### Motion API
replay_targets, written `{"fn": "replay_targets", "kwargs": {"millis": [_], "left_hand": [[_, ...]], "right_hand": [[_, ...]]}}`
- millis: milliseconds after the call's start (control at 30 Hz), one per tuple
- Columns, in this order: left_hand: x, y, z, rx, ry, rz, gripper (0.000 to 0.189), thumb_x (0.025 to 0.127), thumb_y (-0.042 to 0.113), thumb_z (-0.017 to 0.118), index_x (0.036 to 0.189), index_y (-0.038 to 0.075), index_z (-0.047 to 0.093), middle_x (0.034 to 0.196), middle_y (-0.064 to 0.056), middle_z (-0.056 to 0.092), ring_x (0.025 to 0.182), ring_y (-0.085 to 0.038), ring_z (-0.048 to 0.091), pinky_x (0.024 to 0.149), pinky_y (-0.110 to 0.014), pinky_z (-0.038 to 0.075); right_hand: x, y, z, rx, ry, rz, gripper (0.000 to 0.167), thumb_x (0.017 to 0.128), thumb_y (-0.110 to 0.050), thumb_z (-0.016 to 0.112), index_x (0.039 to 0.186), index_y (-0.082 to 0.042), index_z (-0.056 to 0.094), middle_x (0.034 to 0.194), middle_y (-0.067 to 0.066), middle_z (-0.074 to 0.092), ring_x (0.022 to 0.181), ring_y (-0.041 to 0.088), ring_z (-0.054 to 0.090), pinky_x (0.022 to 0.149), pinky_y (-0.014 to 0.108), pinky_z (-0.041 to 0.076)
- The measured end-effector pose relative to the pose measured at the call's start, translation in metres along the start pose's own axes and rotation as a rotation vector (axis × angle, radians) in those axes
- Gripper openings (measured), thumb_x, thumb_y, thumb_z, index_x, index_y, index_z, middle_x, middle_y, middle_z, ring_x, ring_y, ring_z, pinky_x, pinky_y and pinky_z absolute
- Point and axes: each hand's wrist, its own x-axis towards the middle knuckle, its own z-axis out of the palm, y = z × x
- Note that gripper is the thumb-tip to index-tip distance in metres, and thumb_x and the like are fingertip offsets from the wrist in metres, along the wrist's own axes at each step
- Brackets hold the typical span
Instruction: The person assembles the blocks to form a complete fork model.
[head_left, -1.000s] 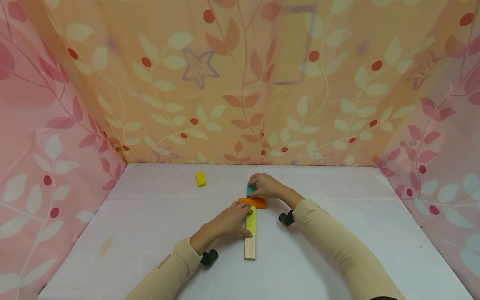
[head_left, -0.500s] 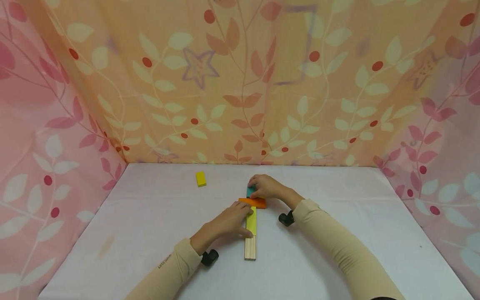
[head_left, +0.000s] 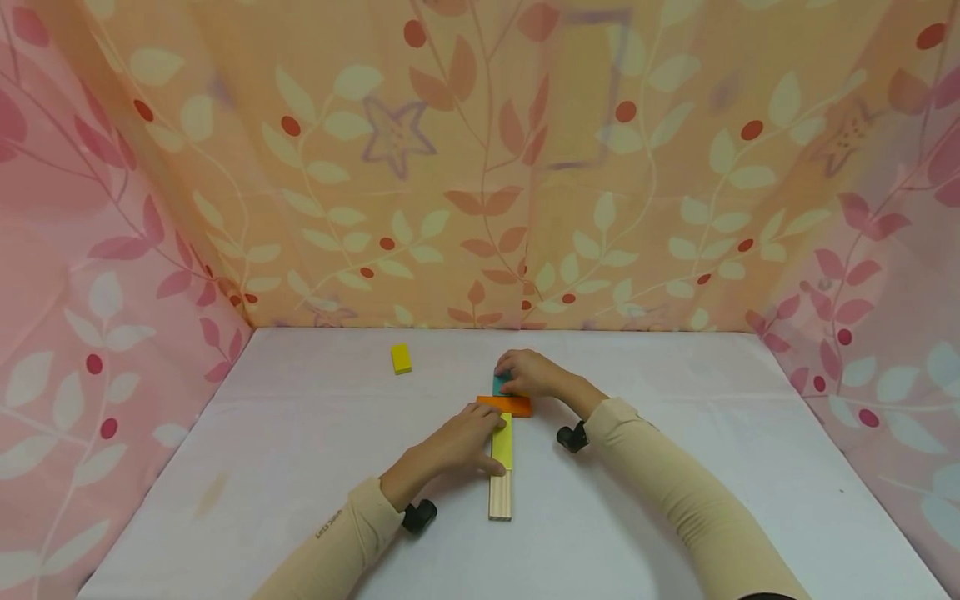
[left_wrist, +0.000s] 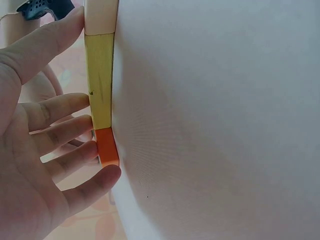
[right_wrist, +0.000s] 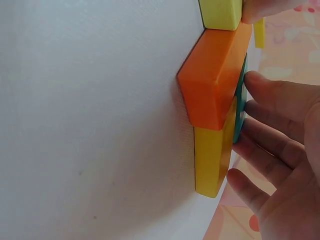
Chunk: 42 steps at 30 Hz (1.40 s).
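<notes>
A plain wood block [head_left: 500, 497] and a light yellow block [head_left: 506, 450] lie end to end on the white table. An orange block [head_left: 513, 407] crosses their far end. Beyond it lie a teal block [head_left: 498, 385] and a yellow block [right_wrist: 207, 160], side by side; the right hand hides the yellow one in the head view. My left hand [head_left: 459, 439] spreads along the left side of the row, fingers extended, fingertips touching the light yellow and orange blocks. My right hand [head_left: 536, 372] reaches over the far end, its extended fingers and thumb resting on the teal block.
Another yellow block [head_left: 401, 358] lies farther back, left of the row. A floral cloth [head_left: 480, 208] hangs behind the table [head_left: 637, 517] and along both sides. Black wrist cameras, one at the left cuff [head_left: 420, 515] and one at the right, sit low near the tabletop.
</notes>
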Motion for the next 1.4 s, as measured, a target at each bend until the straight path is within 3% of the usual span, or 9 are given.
{"fn": "replay_targets", "kwargs": {"millis": [500, 1400], "left_hand": [[-0.0012, -0.0019, 0.0016, 0.015, 0.024, 0.023, 0.067, 0.077, 0.043, 0.081, 0.130, 0.009, 0.058, 0.136, -0.003, 0.054, 0.125, -0.022, 0.045, 0.106, -0.036, 0.044], [0.0022, -0.0031, 0.0012, 0.000, -0.009, 0.004, 0.069, 0.077, 0.045, 0.080, 0.131, 0.009, 0.056, 0.136, -0.003, 0.054, 0.125, -0.021, 0.044, 0.108, -0.036, 0.042]], "right_hand": [[-0.0020, 0.0057, 0.0071, -0.004, 0.071, -0.016, 0.033, 0.089, -0.021, 0.071, 0.115, -0.001, 0.070, 0.124, 0.013, 0.065, 0.117, 0.031, 0.060, 0.106, 0.046, 0.045], [-0.0057, -0.0031, 0.0050, -0.029, 0.068, 0.032, 0.029, 0.088, -0.022, 0.072, 0.112, -0.005, 0.072, 0.112, 0.009, 0.060, 0.101, 0.023, 0.055, 0.095, 0.038, 0.050]]}}
